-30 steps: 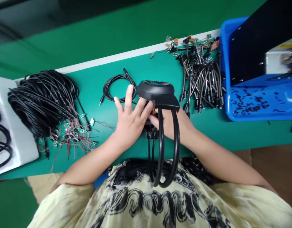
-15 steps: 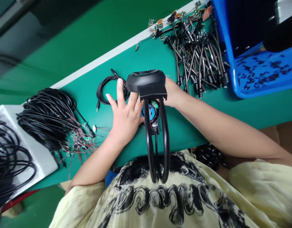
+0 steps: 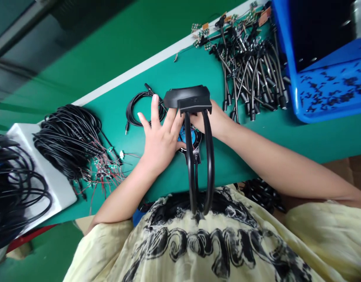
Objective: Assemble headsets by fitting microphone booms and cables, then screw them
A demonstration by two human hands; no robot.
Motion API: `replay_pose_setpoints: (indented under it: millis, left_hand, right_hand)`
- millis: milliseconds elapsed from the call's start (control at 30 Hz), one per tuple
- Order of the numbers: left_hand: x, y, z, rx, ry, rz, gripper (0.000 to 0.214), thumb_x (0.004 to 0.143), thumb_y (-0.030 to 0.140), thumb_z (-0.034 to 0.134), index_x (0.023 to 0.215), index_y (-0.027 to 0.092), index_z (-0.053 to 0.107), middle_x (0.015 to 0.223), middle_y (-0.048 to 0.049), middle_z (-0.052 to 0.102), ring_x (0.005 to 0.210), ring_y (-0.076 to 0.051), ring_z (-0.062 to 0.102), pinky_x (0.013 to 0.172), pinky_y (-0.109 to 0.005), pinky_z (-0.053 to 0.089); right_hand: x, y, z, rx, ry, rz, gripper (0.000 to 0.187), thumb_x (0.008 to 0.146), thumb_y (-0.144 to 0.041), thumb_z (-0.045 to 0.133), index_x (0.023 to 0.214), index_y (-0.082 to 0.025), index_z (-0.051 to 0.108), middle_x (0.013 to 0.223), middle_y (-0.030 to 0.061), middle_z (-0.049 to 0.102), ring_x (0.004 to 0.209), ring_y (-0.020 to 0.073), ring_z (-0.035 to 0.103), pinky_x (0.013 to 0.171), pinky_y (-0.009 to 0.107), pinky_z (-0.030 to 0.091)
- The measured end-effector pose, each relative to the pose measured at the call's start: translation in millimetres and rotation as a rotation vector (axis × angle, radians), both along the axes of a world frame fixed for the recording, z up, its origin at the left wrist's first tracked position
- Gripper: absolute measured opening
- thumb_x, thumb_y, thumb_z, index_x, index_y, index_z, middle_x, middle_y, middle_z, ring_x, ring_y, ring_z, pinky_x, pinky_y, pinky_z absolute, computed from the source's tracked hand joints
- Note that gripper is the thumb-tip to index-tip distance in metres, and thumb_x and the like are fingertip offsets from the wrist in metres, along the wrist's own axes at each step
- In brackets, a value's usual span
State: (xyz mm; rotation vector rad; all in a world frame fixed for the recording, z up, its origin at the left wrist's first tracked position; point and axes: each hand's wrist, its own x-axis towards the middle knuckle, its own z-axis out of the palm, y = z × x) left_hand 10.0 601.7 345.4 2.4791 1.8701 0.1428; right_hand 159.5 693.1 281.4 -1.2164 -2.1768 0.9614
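A black headset stands on the table in front of me, its headband point(image 3: 210, 168) looping toward my chest. Its upper ear cup point(image 3: 195, 98) is raised toward the camera. Beneath lies the opened lower ear cup point(image 3: 188, 136), with a blue inside and thin wires. My left hand point(image 3: 160, 143) has its thumb and near fingers at this cup's left edge, gripping it, while its outer fingers spread away. My right hand point(image 3: 217, 121) reaches in from the right over the lower cup. The raised cup hides most of its fingers, so whatever they hold cannot be seen.
A coiled black cable point(image 3: 130, 111) lies beyond my left hand. Bundled cables point(image 3: 65, 137) with bare wire ends sit left, beside a white foam box point(image 3: 61, 188). Several gooseneck stems point(image 3: 251, 74) are heaped at upper right, near a blue bin point(image 3: 292, 86) holding small black pieces.
The view has shifted, so the scene sits further right. The headset's raised cup has tilted slightly. My right hand's fingers now show over the lower cup, covering the green board seen before.
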Motion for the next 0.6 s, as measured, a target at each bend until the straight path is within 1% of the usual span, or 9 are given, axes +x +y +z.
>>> replay_pose_setpoints:
  millis: [100,200,267,333,400,467,500,533,600]
  left_hand:
    - [1.7,0.5,-0.7,-0.011,0.000,-0.007,0.085,0.077,0.029,0.075,0.148,0.025,0.028,0.150,-0.0121,0.038,0.145,-0.048,0.005,0.107,-0.080,0.001]
    - [2.3,-3.6,1.2,0.000,-0.018,-0.056,0.071,0.082,0.027,0.069,0.145,0.025,0.036,0.147,-0.0116,0.043,0.145,-0.044,0.013,0.109,-0.077,0.010]
    - [-5.2,-9.6,3.1,0.038,-0.064,-0.099,0.053,0.087,0.028,0.064,0.137,0.028,0.047,0.140,-0.0082,0.052,0.144,-0.038,0.025,0.112,-0.072,0.015]
    - [-22.9,-16.0,2.6,0.095,-0.125,-0.071,0.032,0.092,0.030,0.057,0.124,0.028,0.057,0.125,-0.0052,0.063,0.133,-0.030,0.045,0.114,-0.062,0.025]
    - [-48.5,-19.3,-2.7,0.132,-0.142,0.071,0.030,0.094,0.033,0.053,0.121,0.023,0.058,0.120,-0.0074,0.066,0.124,-0.026,0.054,0.111,-0.052,0.035]
    - [-74.6,-18.5,-11.9,0.090,-0.091,0.191,0.046,0.092,0.038,0.056,0.131,0.015,0.050,0.135,-0.0152,0.055,0.132,-0.031,0.046,0.107,-0.050,0.040]
    - [-85.7,-17.1,-16.2,0.039,-0.053,0.202,0.052,0.090,0.039,0.057,0.134,0.012,0.047,0.143,-0.0182,0.047,0.137,-0.034,0.038,0.107,-0.051,0.040]
    - [-94.7,-15.2,-19.2,-0.020,-0.016,0.189,0.052,0.090,0.039,0.058,0.133,0.011,0.047,0.147,-0.0192,0.042,0.140,-0.036,0.033,0.107,-0.053,0.039]
    - [-106.9,-9.6,-17.9,-0.125,0.044,0.121,0.032,0.093,0.031,0.053,0.118,0.012,0.056,0.138,-0.0175,0.052,0.133,-0.034,0.043,0.108,-0.056,0.036]
  right_hand:
    - [11.6,-17.3,13.6,0.026,-0.018,-0.032,0.015,0.087,-0.025,0.055,0.085,-0.016,0.066,0.080,0.0050,0.068,0.079,0.0218,0.066,0.073,0.033,0.051]
    - [22.2,-30.8,17.0,0.167,-0.058,0.073,0.023,0.091,-0.021,0.046,0.095,-0.016,0.068,0.091,0.0067,0.070,0.094,0.0223,0.065,0.084,0.034,0.051]
    - [25.6,-33.2,13.9,0.256,-0.103,0.141,0.028,0.092,-0.017,0.042,0.095,-0.016,0.070,0.100,0.0088,0.070,0.102,0.0231,0.064,0.090,0.037,0.051]
    - [26.4,-31.9,8.7,0.315,-0.099,0.159,0.030,0.091,-0.015,0.042,0.103,-0.016,0.069,0.108,0.0089,0.069,0.105,0.0218,0.063,0.094,0.037,0.051]
    - [26.2,-30.6,3.7,0.336,-0.069,0.157,0.035,0.090,-0.013,0.042,0.115,-0.018,0.066,0.116,0.0066,0.067,0.108,0.0191,0.062,0.097,0.035,0.050]
    - [26.4,-31.9,1.3,0.340,-0.056,0.143,0.039,0.089,-0.012,0.043,0.120,-0.021,0.065,0.116,0.0049,0.067,0.107,0.0176,0.063,0.096,0.033,0.052]
    - [26.6,-33.2,1.7,0.334,-0.060,0.139,0.040,0.088,-0.011,0.043,0.120,-0.021,0.065,0.116,0.0048,0.067,0.107,0.0177,0.063,0.095,0.033,0.052]
    - [26.7,-34.2,3.2,0.326,-0.061,0.135,0.041,0.087,-0.010,0.043,0.119,-0.021,0.066,0.116,0.0050,0.067,0.106,0.0179,0.064,0.094,0.033,0.053]
    - [24.5,-31.4,9.2,0.315,-0.054,0.120,0.041,0.086,-0.009,0.042,0.115,-0.020,0.068,0.113,0.0055,0.068,0.103,0.0179,0.065,0.093,0.033,0.054]
